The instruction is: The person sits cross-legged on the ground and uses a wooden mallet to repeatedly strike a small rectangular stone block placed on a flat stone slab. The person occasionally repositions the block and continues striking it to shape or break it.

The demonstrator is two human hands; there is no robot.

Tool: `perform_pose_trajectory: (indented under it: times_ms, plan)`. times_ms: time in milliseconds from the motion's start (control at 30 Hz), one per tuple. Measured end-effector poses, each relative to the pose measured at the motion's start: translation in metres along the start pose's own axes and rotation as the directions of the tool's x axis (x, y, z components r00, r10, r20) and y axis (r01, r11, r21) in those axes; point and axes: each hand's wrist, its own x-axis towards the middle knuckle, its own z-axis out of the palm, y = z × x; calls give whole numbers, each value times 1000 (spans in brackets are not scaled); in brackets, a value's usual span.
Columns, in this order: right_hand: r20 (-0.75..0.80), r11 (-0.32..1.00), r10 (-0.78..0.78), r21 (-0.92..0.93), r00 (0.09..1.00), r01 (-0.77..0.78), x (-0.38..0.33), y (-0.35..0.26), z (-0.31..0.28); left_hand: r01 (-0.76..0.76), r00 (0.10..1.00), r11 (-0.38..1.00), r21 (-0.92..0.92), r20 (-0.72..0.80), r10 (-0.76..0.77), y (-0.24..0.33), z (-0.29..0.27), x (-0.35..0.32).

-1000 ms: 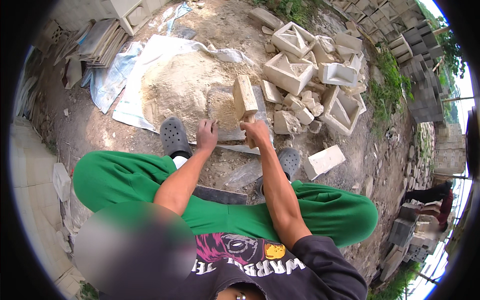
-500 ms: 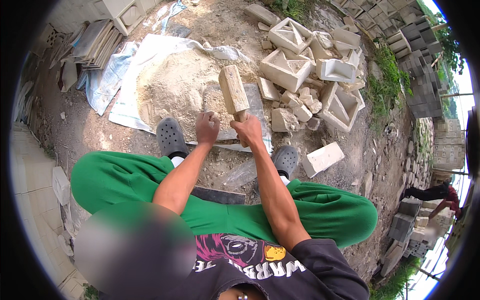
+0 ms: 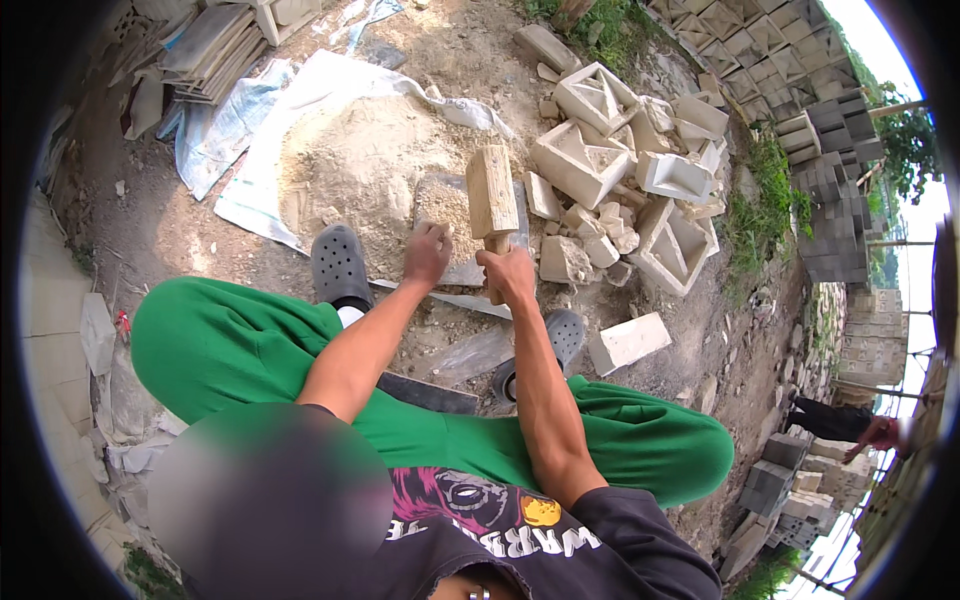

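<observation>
Nearest me, my green-trousered knees (image 3: 230, 350) spread wide, and both forearms run out from between them. Just beyond, my dark grey perforated clogs (image 3: 340, 265) rest on the dirt ground (image 3: 150, 225), one left, one right. My right hand (image 3: 508, 276) has its grip wrapped tight round the handle of a pale wooden block mallet (image 3: 492, 192), whose head stands upright just above the fist. My left hand (image 3: 428, 254) lies beside it to the left, fingers curled down onto the near edge of a flat grey slab (image 3: 452, 225) strewn with crumbled sandy material; whether that grip pinches anything I cannot tell. A white rectangular brick (image 3: 628, 342) lies on the ground to the near right. Beyond the slab, a mound of tan sand (image 3: 360, 160) sits on a white plastic sheet (image 3: 300, 95). To the far right, pale hollow square concrete blocks (image 3: 580, 160) lie tumbled with broken rubble. At far left, flat grey tiles (image 3: 205, 45) are stacked.
</observation>
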Motion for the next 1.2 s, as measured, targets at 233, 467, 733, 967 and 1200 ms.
perform_pose_trajectory:
  times_ms: [233,467,733,967,1200]
  plan:
    - [16,992,-91,89,996,90,-4,-19,7,75,966,997,16,-250,-68,-14,-3,-8]
    - [71,953,22,-304,997,1,-4,44,52,335,916,941,-55,-214,-339,-19,-12,-18]
    - [-24,981,-114,-161,993,109,2,39,46,254,945,967,17,-216,-245,-23,-11,-19]
    - [135,966,36,-258,990,0,5,40,32,239,946,971,-33,-220,-240,-22,-14,-21]
    - [-61,940,-97,-333,993,71,6,53,37,236,962,972,19,-149,-230,-15,-10,-16]
